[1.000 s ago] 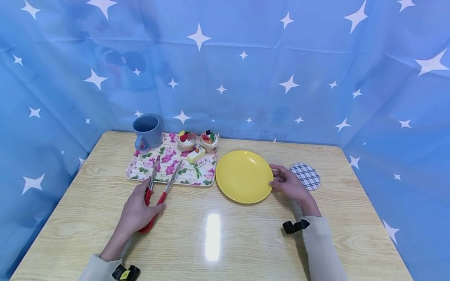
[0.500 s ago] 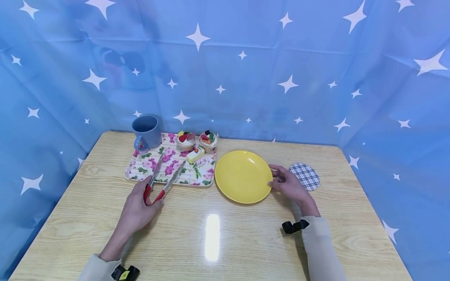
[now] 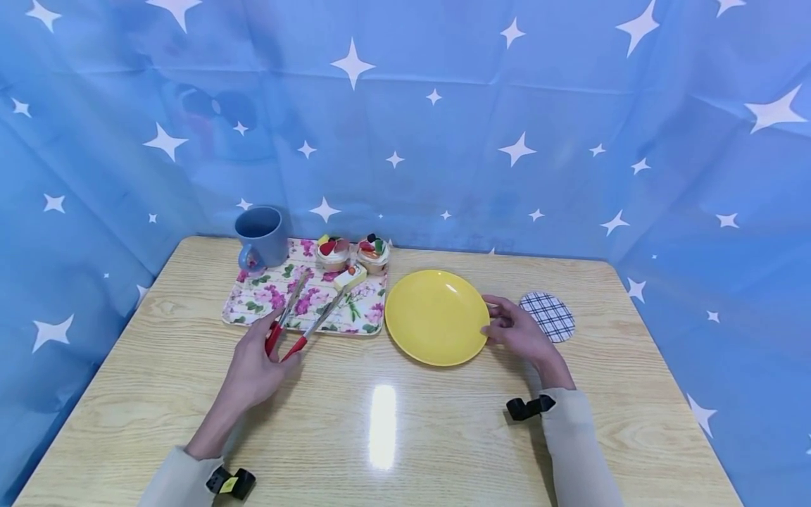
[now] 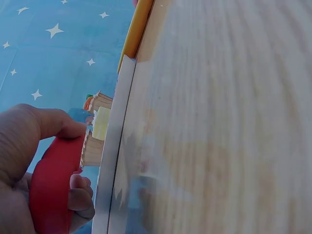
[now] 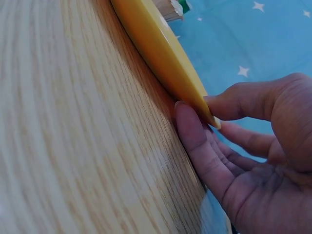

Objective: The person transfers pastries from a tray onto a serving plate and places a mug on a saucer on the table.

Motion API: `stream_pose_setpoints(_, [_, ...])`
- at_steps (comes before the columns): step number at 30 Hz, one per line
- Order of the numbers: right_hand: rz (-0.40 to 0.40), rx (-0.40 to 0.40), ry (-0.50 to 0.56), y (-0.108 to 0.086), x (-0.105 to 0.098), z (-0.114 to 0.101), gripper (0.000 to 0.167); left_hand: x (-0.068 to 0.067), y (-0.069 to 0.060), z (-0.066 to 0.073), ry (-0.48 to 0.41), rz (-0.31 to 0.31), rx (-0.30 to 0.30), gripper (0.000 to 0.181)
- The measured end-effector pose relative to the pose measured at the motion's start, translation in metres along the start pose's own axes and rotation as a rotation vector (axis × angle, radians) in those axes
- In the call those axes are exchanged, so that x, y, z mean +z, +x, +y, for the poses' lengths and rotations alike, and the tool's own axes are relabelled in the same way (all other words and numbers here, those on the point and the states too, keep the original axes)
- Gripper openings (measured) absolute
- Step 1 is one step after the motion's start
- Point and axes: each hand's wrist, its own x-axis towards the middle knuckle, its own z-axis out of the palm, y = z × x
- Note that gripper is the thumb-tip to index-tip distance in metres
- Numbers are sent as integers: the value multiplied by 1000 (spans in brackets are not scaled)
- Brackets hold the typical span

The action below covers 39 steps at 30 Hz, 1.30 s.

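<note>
My left hand [image 3: 256,370] grips a pair of tongs by their red handles [image 4: 51,190]. The metal arms of the tongs [image 3: 322,320] are spread, reaching over the floral tray [image 3: 369,310]. One tip meets or overlaps the small yellow-and-white cake slice [image 3: 350,276] in the head view; whether it touches is unclear. Behind the slice stand two fruit-topped cupcakes [image 3: 332,255]. My right hand [image 3: 521,336] holds the right rim of the yellow plate [image 3: 437,317]. In the right wrist view, thumb and fingers pinch that plate's edge [image 5: 168,56].
A blue mug [image 3: 262,238] stands at the tray's back left corner. Right of the plate lies a round checked coaster [image 3: 548,317], close to my right hand. The wooden table [image 3: 456,436] ends at a blue star-patterned curtain [image 3: 437,176].
The tongs have moved right and forward over the tray, one tip now at the cake slice. My right hand and the plate have stayed in place.
</note>
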Motion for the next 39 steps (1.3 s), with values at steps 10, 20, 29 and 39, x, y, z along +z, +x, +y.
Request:
stream_pose_setpoints(10, [-7,9,16,-1,0,-2,69,3,10,5,37,-5,27,83])
stream_pose_setpoints(20, [-8,9,5,-2,-1,-2,69,7,18,8,-12,-37,32,78])
stream_pose_setpoints(29, [-3,-4,-2,-3,0,-1,69,13,24,9,-22,-59,45,83])
stream_pose_setpoints(39, [-5,-1,18,-1,0,2,69,17,31,13,44,-55,30,80])
